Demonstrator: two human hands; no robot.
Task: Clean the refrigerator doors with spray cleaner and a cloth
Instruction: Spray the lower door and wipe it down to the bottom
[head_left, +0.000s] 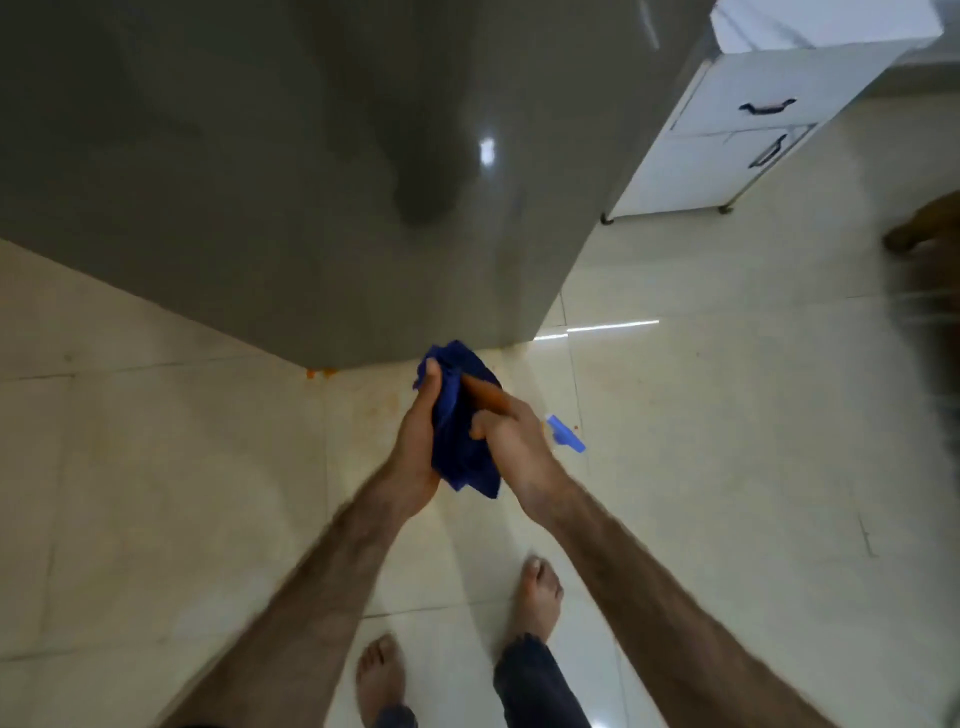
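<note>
A crumpled dark blue cloth is held between both my hands, low in front of the grey refrigerator door. My left hand grips the cloth's left side, thumb up near its top. My right hand grips the right side, with fingers laid over the fabric. Just past my right hand, a blue spray head shows near the floor; the bottle under it is hidden. The glossy door fills the upper left and carries reflections.
Cream floor tiles spread all around. A white cabinet with black handles stands right of the refrigerator. A brown blurred shape sits at the right edge. My bare feet are below my arms. Small orange specks lie at the door's base.
</note>
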